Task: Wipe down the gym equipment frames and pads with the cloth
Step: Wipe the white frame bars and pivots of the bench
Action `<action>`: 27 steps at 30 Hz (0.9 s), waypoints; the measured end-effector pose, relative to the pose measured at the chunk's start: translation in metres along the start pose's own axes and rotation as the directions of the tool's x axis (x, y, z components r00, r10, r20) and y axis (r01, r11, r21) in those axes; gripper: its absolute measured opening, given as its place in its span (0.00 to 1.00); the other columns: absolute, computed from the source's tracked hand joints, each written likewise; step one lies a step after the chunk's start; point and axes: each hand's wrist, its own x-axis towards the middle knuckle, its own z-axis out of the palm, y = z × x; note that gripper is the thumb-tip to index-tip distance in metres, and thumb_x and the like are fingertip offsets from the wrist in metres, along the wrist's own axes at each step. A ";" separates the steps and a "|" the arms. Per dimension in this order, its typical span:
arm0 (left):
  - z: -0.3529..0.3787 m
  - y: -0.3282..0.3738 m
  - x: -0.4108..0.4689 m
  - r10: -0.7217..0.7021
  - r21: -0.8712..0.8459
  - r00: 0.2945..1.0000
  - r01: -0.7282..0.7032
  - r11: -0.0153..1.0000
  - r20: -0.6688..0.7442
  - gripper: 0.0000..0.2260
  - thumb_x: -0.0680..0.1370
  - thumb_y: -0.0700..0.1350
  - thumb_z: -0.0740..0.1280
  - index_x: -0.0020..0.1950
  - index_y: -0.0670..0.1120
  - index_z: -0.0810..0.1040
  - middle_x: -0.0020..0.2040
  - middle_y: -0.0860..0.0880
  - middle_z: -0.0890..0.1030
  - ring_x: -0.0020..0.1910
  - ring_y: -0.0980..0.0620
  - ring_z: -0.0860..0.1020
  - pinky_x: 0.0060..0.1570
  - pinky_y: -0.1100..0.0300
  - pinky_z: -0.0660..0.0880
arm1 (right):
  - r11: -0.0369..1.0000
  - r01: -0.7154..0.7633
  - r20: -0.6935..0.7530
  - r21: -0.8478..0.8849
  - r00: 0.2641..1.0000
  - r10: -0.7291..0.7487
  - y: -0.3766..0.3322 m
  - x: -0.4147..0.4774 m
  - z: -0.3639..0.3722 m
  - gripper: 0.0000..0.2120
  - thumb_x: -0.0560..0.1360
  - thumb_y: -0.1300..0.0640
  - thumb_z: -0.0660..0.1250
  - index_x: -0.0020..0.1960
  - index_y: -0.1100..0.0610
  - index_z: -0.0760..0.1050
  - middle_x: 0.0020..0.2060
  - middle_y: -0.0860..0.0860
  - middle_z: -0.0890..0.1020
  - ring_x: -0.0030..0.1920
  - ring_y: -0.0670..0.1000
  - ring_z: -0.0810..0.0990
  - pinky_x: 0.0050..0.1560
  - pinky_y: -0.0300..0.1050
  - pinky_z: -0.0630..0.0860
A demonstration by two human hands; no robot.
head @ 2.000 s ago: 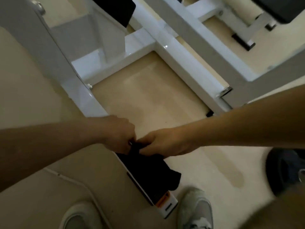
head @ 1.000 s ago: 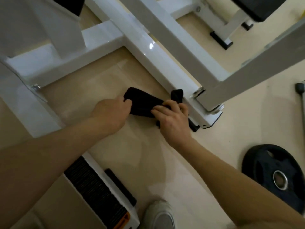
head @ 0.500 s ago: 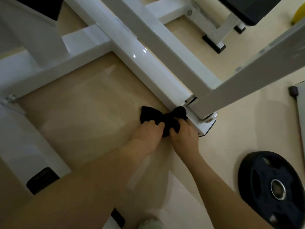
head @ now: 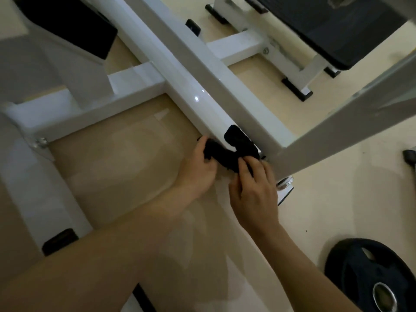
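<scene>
- Black cloth [head: 226,155] sits near the centre of the view, bunched against the lower end of the white frame beam [head: 186,86]. One end laps up onto the beam's top face. The rest hangs against its near side, just above the floor [head: 126,167].
- Left hand [head: 198,170] is on the cloth's 9 o'clock side, fingers curled round that end and gripping it. The knuckles are close to the beam's lower edge.
- Right hand [head: 254,192] is at the cloth's 5 o'clock, back of the hand toward the camera. Thumb and bent fingers pinch the cloth's other end.
- The two hands are just beside each other, with the cloth bridging between them.
- Both forearms are bare. The left enters from 7 o'clock, the right from 5 o'clock.
- The frame beam runs from 11 o'clock down through the centre. A chrome nut [head: 284,183] sits at its foot, just at 3 o'clock of the right hand.
- A cross beam [head: 90,109] joins it from 9 o'clock, with a bolt [head: 41,140] at its far left end.
- A slanted white bar [head: 349,122] comes down from 2 o'clock and meets the frame beside the cloth.
- One black pad [head: 333,28] is at 1 o'clock, on its own white stand. A second pad [head: 67,23] is at 11 o'clock.
- A black weight plate [head: 346,273] lies flat on the floor at 4 o'clock, well apart from the hands. Its centre hole is metal-ringed.
</scene>
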 end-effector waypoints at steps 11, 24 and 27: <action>-0.026 -0.050 -0.023 -0.087 0.606 0.981 -0.037 0.795 0.174 0.26 0.79 0.41 0.58 0.76 0.55 0.61 0.79 0.43 0.51 0.76 0.45 0.52 0.72 0.58 0.51 | 0.953 -0.031 0.363 -0.303 0.920 0.145 -0.018 0.088 0.082 0.27 0.72 0.50 0.71 0.62 0.67 0.69 0.55 0.67 0.73 0.53 0.66 0.73 0.58 0.56 0.72; -0.098 -0.079 0.007 -0.017 0.863 0.995 -0.077 0.499 0.099 0.26 0.80 0.44 0.53 0.78 0.52 0.52 0.79 0.46 0.44 0.77 0.45 0.46 0.73 0.52 0.55 | 0.948 0.270 0.480 -0.166 0.862 -0.161 -0.085 0.220 0.179 0.27 0.83 0.55 0.49 0.78 0.58 0.43 0.77 0.57 0.51 0.75 0.67 0.45 0.75 0.61 0.48; -0.139 -0.068 0.046 0.178 0.957 0.983 -0.083 0.279 0.033 0.30 0.74 0.42 0.44 0.78 0.47 0.54 0.79 0.42 0.45 0.77 0.42 0.49 0.71 0.49 0.57 | 0.956 0.253 0.461 -0.147 0.873 -0.160 -0.095 0.230 0.183 0.27 0.83 0.55 0.50 0.78 0.58 0.45 0.77 0.57 0.52 0.75 0.67 0.48 0.75 0.60 0.50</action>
